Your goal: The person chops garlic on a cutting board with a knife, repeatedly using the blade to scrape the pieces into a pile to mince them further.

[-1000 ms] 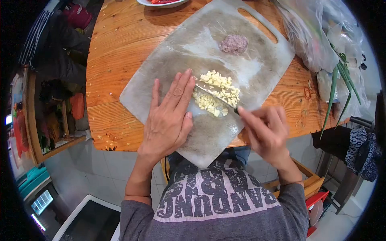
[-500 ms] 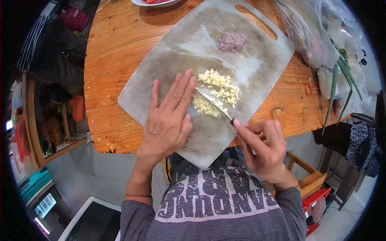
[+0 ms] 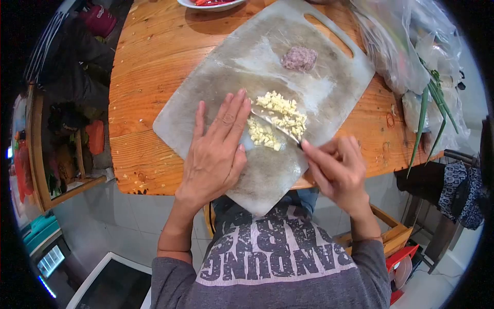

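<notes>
My left hand [image 3: 216,147] lies flat on the worn grey cutting board [image 3: 200,77], fingers stretched out, its index fingertip beside the knife's tip. In my right hand [image 3: 339,172] is the dark handle of a small knife [image 3: 278,126], held with the fingers closed round it. The blade rests slantwise between two piles of chopped garlic: one pile [image 3: 283,109] on its far side, the other [image 3: 262,135] on its near side. Farther up the board sits a purplish minced clump [image 3: 299,58], apart from both hands.
A white plate [image 3: 211,6] with red pieces stands at the table's far edge. Clear plastic bags [image 3: 396,46] and green onion leaves [image 3: 437,98] lie along the right side. The board's near corner overhangs the wooden table [image 3: 139,103]. A wooden stool [image 3: 383,226] is at lower right.
The knife in my right hand has shifted slightly up and away from me, toward the far garlic pile. My left hand keeps its place on the board.
</notes>
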